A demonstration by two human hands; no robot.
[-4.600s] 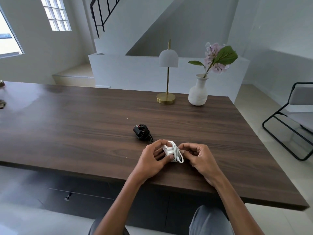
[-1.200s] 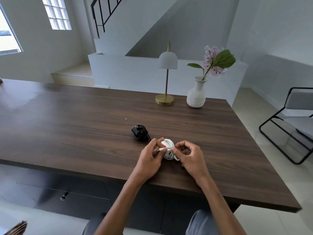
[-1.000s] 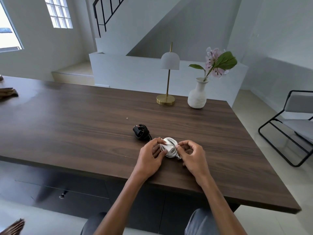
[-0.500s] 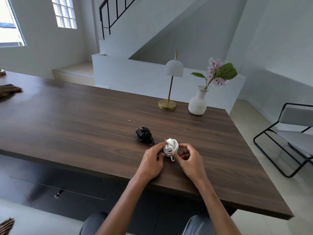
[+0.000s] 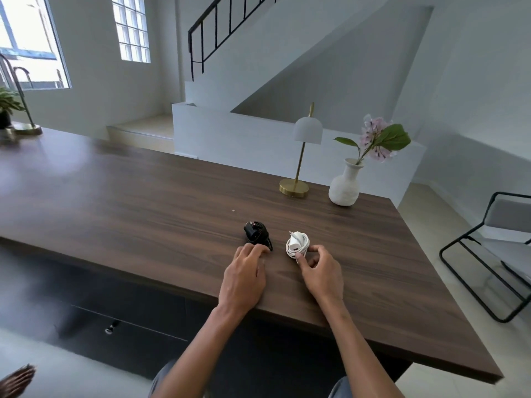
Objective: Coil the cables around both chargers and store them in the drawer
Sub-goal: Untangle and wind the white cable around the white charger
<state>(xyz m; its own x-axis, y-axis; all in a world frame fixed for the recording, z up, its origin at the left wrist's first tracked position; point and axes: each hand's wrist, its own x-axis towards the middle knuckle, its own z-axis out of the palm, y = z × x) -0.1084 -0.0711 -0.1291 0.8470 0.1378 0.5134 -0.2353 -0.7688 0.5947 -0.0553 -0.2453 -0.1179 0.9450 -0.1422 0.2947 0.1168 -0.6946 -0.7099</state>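
Observation:
A white charger (image 5: 296, 243) with its white cable coiled around it rests on the dark wooden table (image 5: 143, 202). My right hand (image 5: 321, 271) pinches the coil's near right edge between thumb and forefinger. Just left of it lies a black charger (image 5: 255, 231), wrapped in its black cable. My left hand (image 5: 244, 275) lies palm down on the table, fingers apart, fingertips just short of the black charger's near side. Under the table's front edge, at the left, is a dark drawer front with a small knob (image 5: 110, 328); the drawer is closed.
A gold-stemmed lamp (image 5: 298, 168) and a white vase with a pink flower (image 5: 344, 185) stand at the table's far right. A black-framed chair (image 5: 488, 254) sits on the floor to the right. A potted plant (image 5: 7, 107) is at the far left.
My left hand has let go of the white charger and moved left toward the black one. The white charger now rests on the table, held only by my right hand.

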